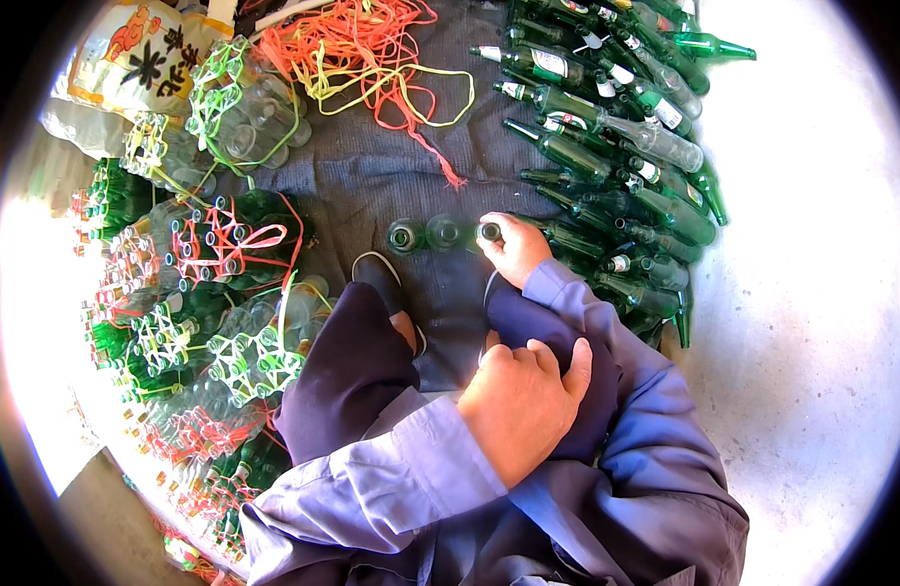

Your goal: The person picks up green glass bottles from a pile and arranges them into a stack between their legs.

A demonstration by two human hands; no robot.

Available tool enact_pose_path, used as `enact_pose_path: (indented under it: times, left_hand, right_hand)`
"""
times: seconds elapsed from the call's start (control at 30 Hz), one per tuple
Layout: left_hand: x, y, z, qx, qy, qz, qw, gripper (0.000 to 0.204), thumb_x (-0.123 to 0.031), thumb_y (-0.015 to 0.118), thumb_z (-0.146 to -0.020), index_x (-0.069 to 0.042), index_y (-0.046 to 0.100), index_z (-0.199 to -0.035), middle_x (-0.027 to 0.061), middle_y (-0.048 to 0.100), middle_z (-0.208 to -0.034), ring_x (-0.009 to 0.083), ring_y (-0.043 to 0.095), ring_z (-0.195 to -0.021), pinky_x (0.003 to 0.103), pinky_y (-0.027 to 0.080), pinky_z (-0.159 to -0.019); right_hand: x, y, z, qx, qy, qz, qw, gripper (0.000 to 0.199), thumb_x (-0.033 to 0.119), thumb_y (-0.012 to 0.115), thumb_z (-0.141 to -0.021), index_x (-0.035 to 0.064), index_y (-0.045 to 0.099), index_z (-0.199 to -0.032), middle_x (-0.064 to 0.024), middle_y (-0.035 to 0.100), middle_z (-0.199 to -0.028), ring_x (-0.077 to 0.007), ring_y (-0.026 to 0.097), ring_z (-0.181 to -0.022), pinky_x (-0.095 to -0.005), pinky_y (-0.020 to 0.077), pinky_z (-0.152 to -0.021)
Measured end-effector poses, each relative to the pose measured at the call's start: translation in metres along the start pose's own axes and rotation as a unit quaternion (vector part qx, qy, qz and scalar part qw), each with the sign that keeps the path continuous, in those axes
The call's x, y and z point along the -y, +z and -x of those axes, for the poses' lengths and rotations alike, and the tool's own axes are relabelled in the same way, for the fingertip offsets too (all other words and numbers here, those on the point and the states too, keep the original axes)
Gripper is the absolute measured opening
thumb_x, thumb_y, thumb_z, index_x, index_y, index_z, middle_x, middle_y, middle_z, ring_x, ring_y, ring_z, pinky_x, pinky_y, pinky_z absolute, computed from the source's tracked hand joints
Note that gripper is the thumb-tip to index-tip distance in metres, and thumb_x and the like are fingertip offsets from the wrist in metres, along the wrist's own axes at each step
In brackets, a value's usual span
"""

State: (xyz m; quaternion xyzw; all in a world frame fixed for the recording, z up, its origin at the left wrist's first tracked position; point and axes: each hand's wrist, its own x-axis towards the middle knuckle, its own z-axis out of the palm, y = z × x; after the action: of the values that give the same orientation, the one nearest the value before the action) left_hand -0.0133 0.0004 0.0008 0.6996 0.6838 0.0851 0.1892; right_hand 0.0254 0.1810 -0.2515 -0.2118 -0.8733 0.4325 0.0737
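Observation:
Two bottles stand upright side by side on the dark mat (372, 176), a green bottle (405, 237) and, touching or nearly touching it, a paler clear bottle (444, 232). To their right my right hand (516, 249) is closed around the neck of a green bottle (489, 232), whose mouth points up at me. My left hand (526, 405) hovers over or rests on my right thigh, back of the hand up. Its thumb stands apart from the loosely bent fingers, and nothing shows in it; the fingertips are partly hidden.
Loose green bottles (567, 146) lie heaped along the right. On the left stand several bottle bundles tied with red and green strapping (260, 239). A tangle of orange and yellow strapping (347, 49) lies at the far side, beside a printed sack (138, 59). My shoes (377, 278) flank the mat's middle.

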Motion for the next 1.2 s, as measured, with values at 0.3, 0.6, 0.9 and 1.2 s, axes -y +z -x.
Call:
enact_pose_path:
  times: [0.3, 0.6, 0.9, 1.2]
  left_hand:
    - [0.0, -0.002, -0.001, 0.003, 0.006, 0.005, 1.0, 0.06, -0.018, 0.062, -0.087, 0.0, 0.055, -0.144, 0.0092, 0.06, -0.086, 0.0225, 0.063, -0.075, 0.036, 0.047, -0.062]
    - [0.0, -0.001, -0.003, 0.006, 0.011, 0.005, 1.0, 0.064, -0.026, 0.068, -0.088, 0.0, 0.053, -0.145, 0.0096, 0.061, -0.089, 0.0231, 0.063, -0.076, 0.037, 0.048, -0.063]
    - [0.002, -0.001, -0.005, 0.014, 0.02, 0.02, 0.999, 0.079, -0.035, 0.079, -0.083, -0.001, 0.05, -0.148, 0.0112, 0.062, -0.093, 0.0252, 0.065, -0.078, 0.038, 0.05, -0.068]
    - [-0.001, -0.004, -0.006, 0.029, 0.026, 0.01, 0.999, 0.088, -0.042, 0.083, -0.079, -0.001, 0.048, -0.149, 0.012, 0.065, -0.096, 0.0264, 0.068, -0.076, 0.039, 0.054, -0.07]
  right_hand:
    - [0.003, -0.003, 0.002, 0.018, 0.008, 0.012, 1.0, 0.032, 0.021, 0.076, -0.089, 0.0022, 0.071, -0.115, -0.0195, 0.074, -0.108, -0.0397, 0.071, -0.097, -0.0436, 0.0572, -0.084]
    - [-0.001, 0.01, 0.014, -0.026, 0.007, -0.035, 0.999, 0.034, 0.018, 0.076, -0.087, 0.0012, 0.07, -0.117, -0.0197, 0.073, -0.112, -0.04, 0.071, -0.102, -0.0442, 0.0568, -0.089]
    - [-0.002, -0.005, 0.028, 0.024, 0.098, -0.018, 0.995, 0.05, 0.017, 0.077, -0.087, 0.0005, 0.065, -0.132, -0.0192, 0.07, -0.125, -0.038, 0.073, -0.098, -0.0433, 0.0583, -0.088]
    - [-0.045, -0.069, 0.117, -0.002, 0.161, 0.044, 0.986, 0.032, 0.025, 0.074, -0.089, 0.0041, 0.074, -0.114, -0.0171, 0.078, -0.102, -0.036, 0.075, -0.094, -0.044, 0.0599, -0.084]
